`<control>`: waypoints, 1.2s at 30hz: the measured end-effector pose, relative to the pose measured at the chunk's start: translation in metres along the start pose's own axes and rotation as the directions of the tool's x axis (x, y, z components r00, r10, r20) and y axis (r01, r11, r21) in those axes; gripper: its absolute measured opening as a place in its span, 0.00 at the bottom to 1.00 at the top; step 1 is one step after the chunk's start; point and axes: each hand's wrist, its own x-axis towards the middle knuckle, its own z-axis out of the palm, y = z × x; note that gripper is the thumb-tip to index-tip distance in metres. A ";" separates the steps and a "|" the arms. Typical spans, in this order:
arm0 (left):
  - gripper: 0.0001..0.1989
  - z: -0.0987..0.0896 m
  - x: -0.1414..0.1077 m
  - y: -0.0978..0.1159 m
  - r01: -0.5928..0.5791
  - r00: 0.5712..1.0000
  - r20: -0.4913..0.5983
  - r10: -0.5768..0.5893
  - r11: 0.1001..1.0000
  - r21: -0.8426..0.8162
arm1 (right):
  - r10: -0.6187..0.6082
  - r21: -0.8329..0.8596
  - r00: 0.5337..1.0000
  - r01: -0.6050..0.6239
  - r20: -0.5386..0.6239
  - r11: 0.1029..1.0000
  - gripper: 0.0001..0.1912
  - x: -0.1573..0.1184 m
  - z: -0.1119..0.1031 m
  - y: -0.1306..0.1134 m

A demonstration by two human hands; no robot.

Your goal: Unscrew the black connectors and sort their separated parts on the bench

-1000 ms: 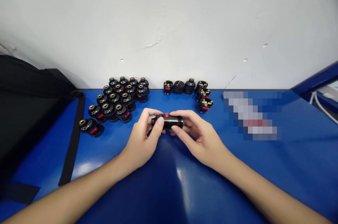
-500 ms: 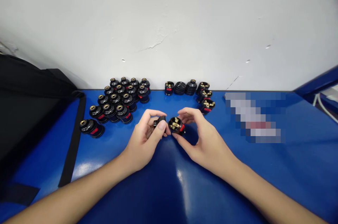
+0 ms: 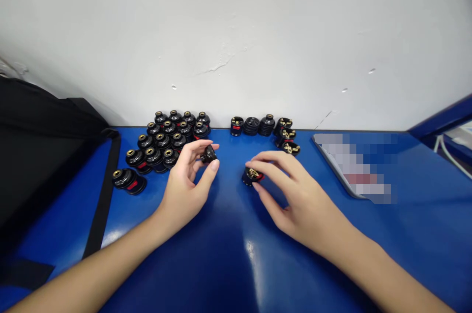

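Note:
Between the thumb and fingers of my left hand (image 3: pixel 190 173) is a small black cap (image 3: pixel 209 154), like a plug's rear cover. It is held above the blue table, just right of a cluster of black plugs (image 3: pixel 162 141) with brass rings on top and red tabs. My right hand (image 3: pixel 291 192) grips a round black plug body (image 3: pixel 249 177) by its sides. Brass terminals show in its open top, partly hidden by my fingers. The body is at or near the tabletop; I cannot tell whether it touches. The cap and body are apart.
Along the wall stand an open plug body (image 3: pixel 236 127), a ribbed black cover (image 3: pixel 251 126) and a domed black cover (image 3: pixel 267 125). Several open plug bodies (image 3: pixel 285 137) line up beyond my right hand. A blurred flat object (image 3: pixel 337 170) lies right; a black bag (image 3: pixel 47 156) sits left.
My hands have moved apart. The left hand went left and up with the cap, which now tilts differently. The right hand's fingers closed over the plug body, which shifted slightly right.

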 end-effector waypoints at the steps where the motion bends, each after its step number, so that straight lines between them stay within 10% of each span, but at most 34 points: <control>1: 0.18 -0.001 0.000 -0.002 -0.012 1.000 -0.002 0.012 1.000 0.029 | -0.023 -0.012 1.000 0.023 0.007 1.000 0.18 0.000 -0.001 0.000; 20: 0.17 0.001 0.002 -0.012 0.043 0.999 0.010 -0.046 0.984 0.176 | -0.052 -0.327 0.989 0.094 0.136 0.940 0.31 0.067 0.026 0.034; 36: 0.14 0.001 0.002 -0.005 0.176 0.983 0.061 -0.176 0.984 0.008 | -0.209 0.104 0.969 0.196 0.133 0.975 0.18 0.026 0.020 0.007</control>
